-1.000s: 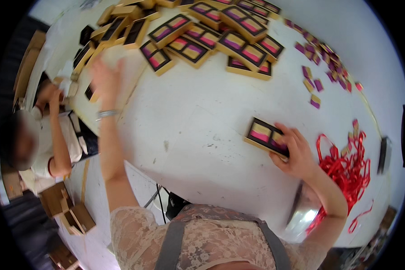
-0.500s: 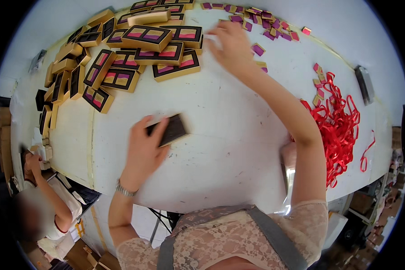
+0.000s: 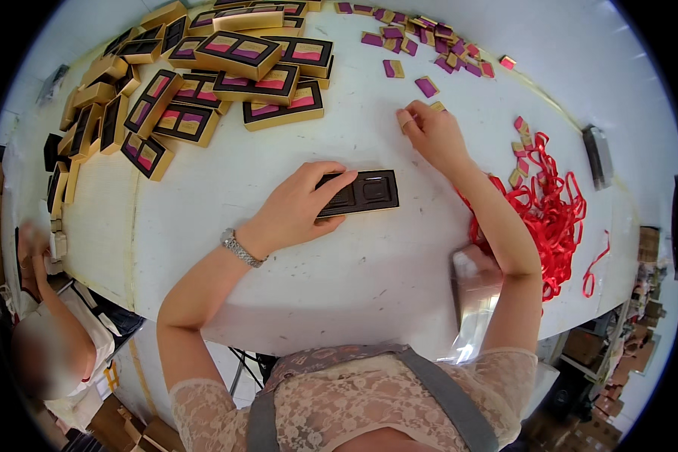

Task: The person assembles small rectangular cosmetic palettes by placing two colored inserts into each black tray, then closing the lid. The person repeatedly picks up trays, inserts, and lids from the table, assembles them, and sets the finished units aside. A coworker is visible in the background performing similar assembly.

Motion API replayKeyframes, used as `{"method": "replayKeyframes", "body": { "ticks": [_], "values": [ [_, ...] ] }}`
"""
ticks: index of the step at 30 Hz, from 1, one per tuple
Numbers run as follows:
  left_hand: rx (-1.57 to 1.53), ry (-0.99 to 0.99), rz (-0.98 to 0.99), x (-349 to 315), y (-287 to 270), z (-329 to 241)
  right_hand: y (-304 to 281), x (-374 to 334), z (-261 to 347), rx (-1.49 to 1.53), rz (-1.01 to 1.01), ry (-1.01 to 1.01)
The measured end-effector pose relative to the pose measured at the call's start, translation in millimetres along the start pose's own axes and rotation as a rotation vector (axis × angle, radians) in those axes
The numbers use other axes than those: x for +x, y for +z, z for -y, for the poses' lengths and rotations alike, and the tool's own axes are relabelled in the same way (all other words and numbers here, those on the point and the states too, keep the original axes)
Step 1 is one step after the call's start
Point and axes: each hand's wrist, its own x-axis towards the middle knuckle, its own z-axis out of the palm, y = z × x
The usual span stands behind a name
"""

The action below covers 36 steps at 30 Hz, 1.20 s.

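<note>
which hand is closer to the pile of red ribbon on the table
Right. The right hand lies just left of the red ribbon pile, apart from it; the left hand rests on the dark tray, farther left.

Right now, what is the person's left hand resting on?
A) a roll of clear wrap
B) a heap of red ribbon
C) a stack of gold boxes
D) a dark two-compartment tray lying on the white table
D: the left hand lies over the near end of the dark tray on the white table, while the red ribbon sits far to the right.
</note>
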Motion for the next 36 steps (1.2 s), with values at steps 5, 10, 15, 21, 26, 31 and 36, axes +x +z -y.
{"method": "replayKeyframes", "body": {
  "ticks": [5,10,15,21,26,31,36],
  "values": [
    [-0.005,0.011,0.000,2,0,1,-18,5,-36,-0.270,-0.004,-0.574],
    [-0.004,0.025,-0.009,-1,-1,1,-11,-7,-14,-0.231,0.154,-0.428],
    [-0.141,-0.180,-0.046,-2,-1,-2,8,-6,-13,0.133,0.021,-0.462],
    [-0.119,-0.218,-0.142,-3,6,4,30,-44,43,0.059,0.005,-0.772],
    [0.344,0.122,-0.036,0,9,1,32,-88,51,-0.303,-0.024,-0.849],
    [0.299,0.112,-0.004,3,4,-4,-60,-61,-92,-0.368,-0.469,0.009],
    [0.322,0.110,-0.020,3,1,-2,-78,-82,-192,-0.760,-0.254,0.174]
  ]
}}
